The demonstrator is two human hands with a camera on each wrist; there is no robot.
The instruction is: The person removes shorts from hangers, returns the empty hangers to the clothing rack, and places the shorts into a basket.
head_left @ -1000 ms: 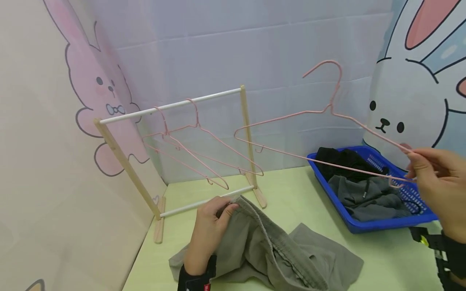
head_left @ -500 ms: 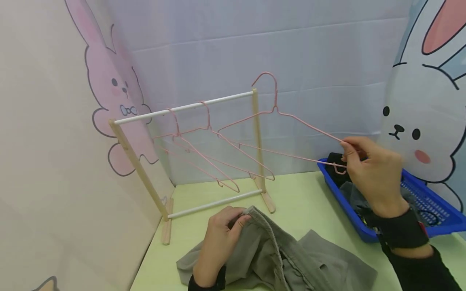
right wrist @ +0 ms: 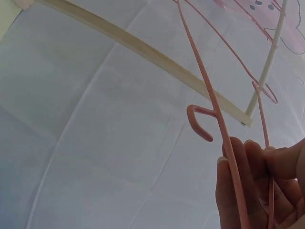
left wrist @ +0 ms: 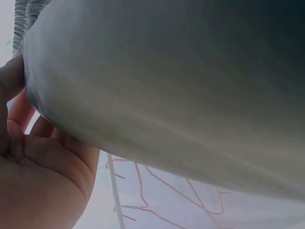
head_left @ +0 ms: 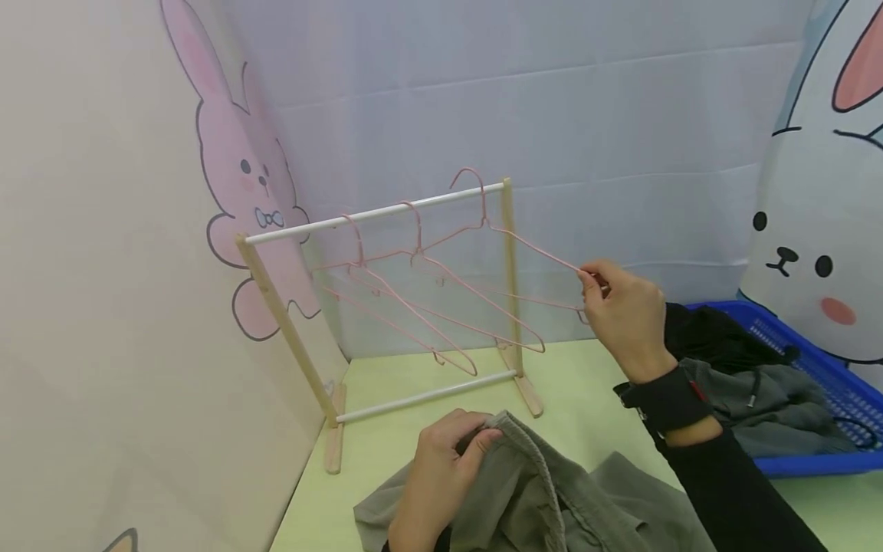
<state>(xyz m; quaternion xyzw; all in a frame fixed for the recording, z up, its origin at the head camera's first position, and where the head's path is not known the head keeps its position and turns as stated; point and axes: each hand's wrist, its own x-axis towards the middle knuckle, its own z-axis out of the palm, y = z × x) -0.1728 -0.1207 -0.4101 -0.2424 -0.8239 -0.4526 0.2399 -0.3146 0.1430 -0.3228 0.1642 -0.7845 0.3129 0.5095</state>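
My right hand point(head_left: 628, 314) pinches one shoulder of a pink wire clothes hanger point(head_left: 531, 244), held up in front of the rack's right end. The hanger's hook overlaps the right end of the white rail point(head_left: 303, 228) in the head view. In the right wrist view, thumb and fingers close on the hanger's upper wire, and its small side hook point(right wrist: 198, 121) shows. My left hand point(head_left: 444, 471) grips the waistband edge of grey-green pants point(head_left: 507, 498), which lie crumpled on the table. Cloth point(left wrist: 152, 86) fills most of the left wrist view, with a gathered elastic band at top left.
Two more pink hangers, a left one point(head_left: 414, 310) and a middle one point(head_left: 483, 300), hang on the rail. Wooden posts point(head_left: 286, 330) hold up the rack. At right, a blue basket point(head_left: 821, 464) contains black and grey clothes point(head_left: 766, 406). Walls stand behind and at left.
My right hand has carried the hanger leftward and away from me, from beside the basket to the rack's right end. The left hand keeps its grip on the pants; the view has turned right.
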